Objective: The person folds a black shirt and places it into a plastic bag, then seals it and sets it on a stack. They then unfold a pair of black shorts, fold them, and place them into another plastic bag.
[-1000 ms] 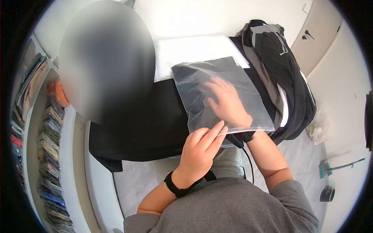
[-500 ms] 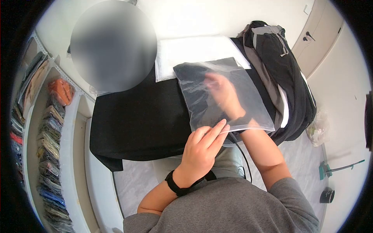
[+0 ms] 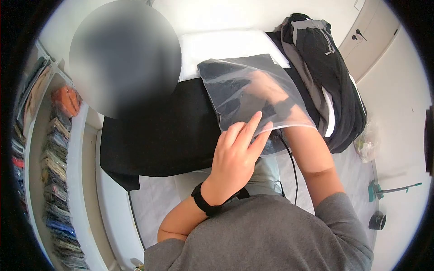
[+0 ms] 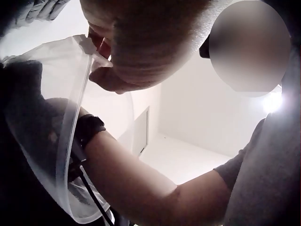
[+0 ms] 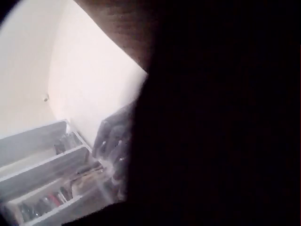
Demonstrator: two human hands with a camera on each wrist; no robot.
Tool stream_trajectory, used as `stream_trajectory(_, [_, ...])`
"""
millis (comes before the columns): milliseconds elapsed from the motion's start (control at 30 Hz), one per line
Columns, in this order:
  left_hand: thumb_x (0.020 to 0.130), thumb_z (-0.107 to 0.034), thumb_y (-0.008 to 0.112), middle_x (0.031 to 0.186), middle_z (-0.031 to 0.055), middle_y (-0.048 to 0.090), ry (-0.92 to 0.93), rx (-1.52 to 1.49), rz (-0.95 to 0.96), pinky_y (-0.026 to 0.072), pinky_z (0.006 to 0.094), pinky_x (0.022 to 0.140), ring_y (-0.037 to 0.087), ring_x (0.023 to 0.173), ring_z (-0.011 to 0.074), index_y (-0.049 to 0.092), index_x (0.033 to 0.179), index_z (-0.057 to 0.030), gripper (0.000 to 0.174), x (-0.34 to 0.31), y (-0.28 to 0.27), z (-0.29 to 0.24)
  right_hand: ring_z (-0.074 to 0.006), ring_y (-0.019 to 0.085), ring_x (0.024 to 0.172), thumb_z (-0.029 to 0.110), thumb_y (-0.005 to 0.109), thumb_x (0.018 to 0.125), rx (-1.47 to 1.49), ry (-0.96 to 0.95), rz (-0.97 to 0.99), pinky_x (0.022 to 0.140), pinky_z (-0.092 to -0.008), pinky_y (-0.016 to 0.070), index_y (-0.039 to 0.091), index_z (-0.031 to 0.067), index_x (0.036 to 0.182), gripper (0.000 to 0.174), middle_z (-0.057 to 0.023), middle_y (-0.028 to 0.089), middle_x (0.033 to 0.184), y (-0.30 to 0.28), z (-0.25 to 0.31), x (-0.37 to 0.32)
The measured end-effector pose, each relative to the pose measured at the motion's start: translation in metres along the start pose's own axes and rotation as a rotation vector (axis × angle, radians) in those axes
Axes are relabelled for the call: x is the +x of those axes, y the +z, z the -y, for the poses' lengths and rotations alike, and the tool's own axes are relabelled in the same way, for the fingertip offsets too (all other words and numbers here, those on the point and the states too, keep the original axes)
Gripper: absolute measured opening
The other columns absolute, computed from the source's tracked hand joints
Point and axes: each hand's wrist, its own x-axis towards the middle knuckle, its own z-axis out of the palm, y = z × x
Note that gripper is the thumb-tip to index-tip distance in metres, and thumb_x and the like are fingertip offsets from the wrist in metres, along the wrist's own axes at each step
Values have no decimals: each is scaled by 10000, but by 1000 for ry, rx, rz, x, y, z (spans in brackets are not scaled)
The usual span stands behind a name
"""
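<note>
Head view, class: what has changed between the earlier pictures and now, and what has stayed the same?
The right hand has slid forward, deeper into the bag, so its black strap now lies past the opening. The left hand has spread its two foremost fingers but remains at the bag's edge. The white stack, the clothes and the black cloth stayed as they were.

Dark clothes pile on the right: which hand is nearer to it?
Right. The right hand is inside the clear bag, to the left of the dark clothes pile; the left hand is farther left and closer to the person's body, at the bag's open edge.
</note>
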Motion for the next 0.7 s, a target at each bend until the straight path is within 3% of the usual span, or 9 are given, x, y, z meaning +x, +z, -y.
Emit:
stream_trajectory(200, [750, -34, 586, 1234, 133, 565, 71, 84, -36, 456, 319, 765, 541, 917, 233, 638, 1137, -28, 391, 2, 1, 1, -264, 661, 798, 268, 658, 821, 252, -159, -85, 740, -365, 504, 646, 14, 1097, 376, -171, 683, 888, -12, 41, -27])
stream_trajectory(300, [742, -24, 578, 1230, 130, 568, 40, 58, -58, 460, 318, 768, 537, 893, 235, 636, 1143, -29, 405, 2, 2, 3, -166, 618, 576, 373, 565, 895, 439, -42, 408, 593, -292, 482, 677, -13, 1010, 417, -116, 659, 751, -39, 69, -45])
stream_trajectory(333, [739, -18, 576, 1231, 130, 567, 35, 46, -59, 463, 315, 764, 533, 877, 236, 634, 1145, -28, 410, 1, 1, 4, -166, 618, 576, 373, 565, 895, 439, -46, 408, 593, -292, 482, 677, -13, 1010, 417, -116, 659, 751, -36, 67, -42])
stream_trajectory(400, [736, -11, 574, 1231, 131, 566, 27, 35, -59, 466, 313, 760, 530, 862, 236, 633, 1147, -27, 415, 0, -1, 3, -205, 643, 643, 356, 560, 896, 452, -11, 167, 641, -325, 495, 674, -7, 986, 392, -138, 661, 721, -18, 53, -27])
stream_trajectory(433, [719, 32, 572, 1231, 129, 570, -3, -9, -46, 468, 329, 776, 532, 864, 255, 636, 1138, -21, 427, 1, -3, 1, -278, 658, 861, 270, 565, 882, 391, -175, -156, 783, -381, 501, 648, -1, 1038, 324, -196, 672, 838, 1, 38, -18])
stream_trajectory(467, [702, 76, 570, 1231, 128, 573, -32, -54, -33, 471, 346, 792, 534, 866, 274, 639, 1128, -15, 441, 1, -4, 0, -278, 658, 861, 270, 565, 882, 392, -175, -156, 783, -381, 501, 648, -1, 1038, 324, -196, 672, 838, 22, 29, -11])
stream_trajectory(533, [700, 70, 572, 1227, 127, 575, -25, -51, -32, 470, 341, 787, 532, 863, 273, 644, 1118, -18, 433, 0, -3, -1, -348, 533, 1154, 162, 574, 846, 106, -598, -430, 966, -423, 424, 580, 28, 1204, 382, -229, 608, 1139, 45, 29, -8])
stream_trajectory(567, [697, 65, 575, 1223, 125, 578, -18, -50, -32, 470, 337, 783, 530, 860, 272, 649, 1108, -20, 426, -1, -1, -1, -373, 377, 1300, 109, 578, 826, -7, -539, -85, 1053, -485, 337, 470, 88, 1338, 523, -159, 451, 1382, 48, 29, -15])
stream_trajectory(700, [688, 46, 584, 1218, 117, 583, -3, -36, -6, 467, 334, 779, 529, 866, 270, 665, 1082, -28, 410, -7, 0, 3, -355, 333, 1330, 283, 526, 876, -351, -583, -41, 1040, -601, 273, 445, 146, 1360, 509, -128, 409, 1411, 67, 52, -53])
